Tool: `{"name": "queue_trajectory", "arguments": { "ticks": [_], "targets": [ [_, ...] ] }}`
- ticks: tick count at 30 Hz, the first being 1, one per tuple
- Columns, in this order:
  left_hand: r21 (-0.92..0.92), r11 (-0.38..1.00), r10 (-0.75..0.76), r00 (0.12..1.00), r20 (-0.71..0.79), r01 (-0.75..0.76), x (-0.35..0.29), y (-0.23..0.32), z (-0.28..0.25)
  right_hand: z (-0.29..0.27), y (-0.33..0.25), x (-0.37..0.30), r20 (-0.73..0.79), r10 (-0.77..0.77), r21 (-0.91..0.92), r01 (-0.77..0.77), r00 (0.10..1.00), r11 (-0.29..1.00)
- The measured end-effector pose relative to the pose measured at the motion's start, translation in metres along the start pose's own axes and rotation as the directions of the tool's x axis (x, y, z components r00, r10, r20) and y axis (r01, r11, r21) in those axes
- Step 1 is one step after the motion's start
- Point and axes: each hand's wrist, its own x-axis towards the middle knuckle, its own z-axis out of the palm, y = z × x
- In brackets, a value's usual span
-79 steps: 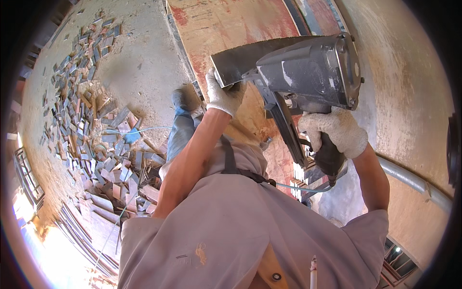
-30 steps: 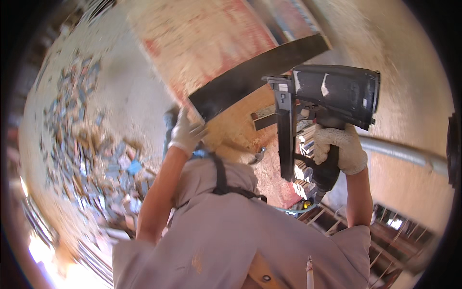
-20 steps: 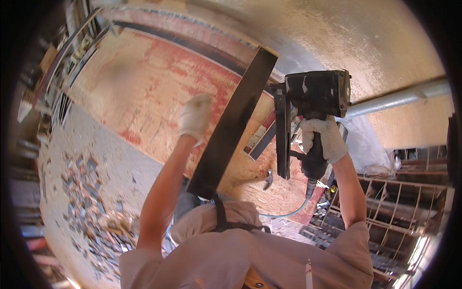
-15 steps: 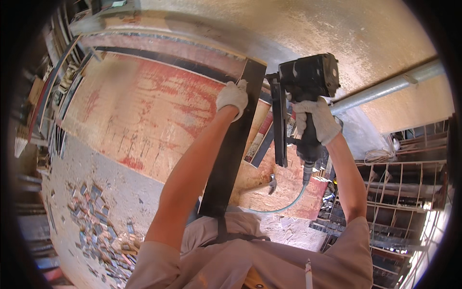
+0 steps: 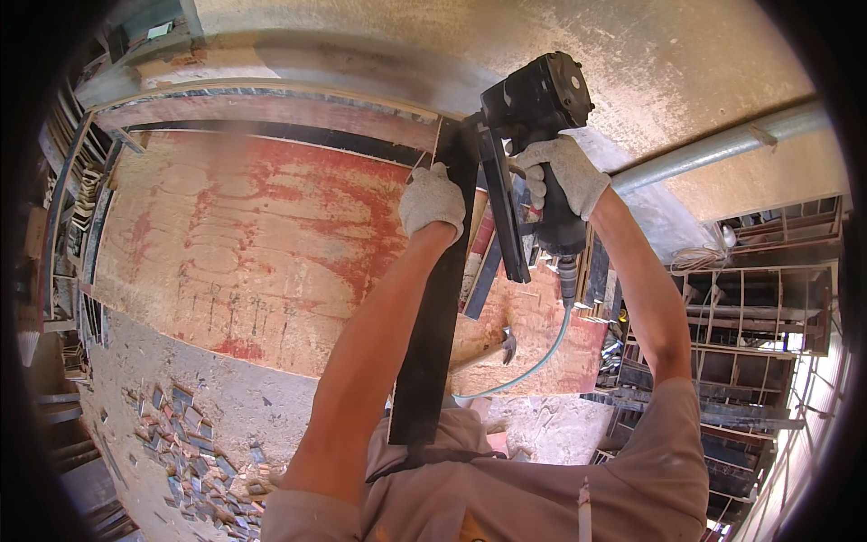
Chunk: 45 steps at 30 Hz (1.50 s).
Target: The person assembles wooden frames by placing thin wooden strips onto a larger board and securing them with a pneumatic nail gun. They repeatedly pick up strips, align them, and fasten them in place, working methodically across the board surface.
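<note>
My right hand [image 5: 567, 176], in a pale work glove, is wrapped round the handle of a black nail gun [image 5: 533, 99]. The gun's nose meets the far end of a black-faced board [image 5: 423, 361], as far as I can see. That board runs from there back toward my waist. My gloved left hand [image 5: 432, 202] is closed round its edge near the far end, where it meets a long reddish board [image 5: 289, 120] at a corner. A pale green air hose [image 5: 549, 363] hangs from the gun's handle.
A worn plywood sheet [image 5: 226, 244] with red stains lies beneath. A claw hammer [image 5: 508, 346] rests to the right of the black board. Many wood offcuts [image 5: 194, 452] litter the floor at lower left. A metal pipe [image 5: 722, 149] and stacked timber frames [image 5: 750, 361] are at right.
The nail gun has moved left and tilted, its nose coming onto the black board's end. My left hand keeps its hold near the corner. The whole view has shifted slightly.
</note>
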Motion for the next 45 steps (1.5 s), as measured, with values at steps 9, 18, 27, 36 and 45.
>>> {"name": "queue_trajectory", "arguments": {
  "ticks": [9, 18, 27, 36, 45],
  "targets": [
    [-0.004, 1.000, -0.019, 0.999, 0.039, 0.019, 0.001, 0.002, -0.008, 0.003, -0.015, -0.009, -0.031, 0.014, -0.042, -0.015, 0.999, 0.999],
    [0.008, 1.000, 0.025, 0.999, -0.042, -0.025, 0.003, -0.004, 0.001, -0.001, -0.010, -0.033, 0.007, 0.024, -0.017, -0.024, 1.000, 1.000],
    [-0.088, 0.994, -0.074, 0.997, -0.039, 0.070, 0.003, -0.004, -0.005, 0.024, 0.001, -0.059, -0.064, 0.077, -0.072, -0.082, 0.995, 0.994],
    [-0.179, 0.982, -0.089, 0.989, -0.121, 0.067, -0.002, -0.007, -0.002, 0.030, -0.013, -0.072, -0.016, 0.069, -0.117, -0.071, 0.997, 0.991],
    [-0.072, 0.997, -0.043, 0.995, -0.092, 0.036, 0.003, -0.003, 0.003, 0.018, -0.005, -0.081, 0.016, 0.025, -0.143, -0.022, 1.000, 0.989]
  ]
}}
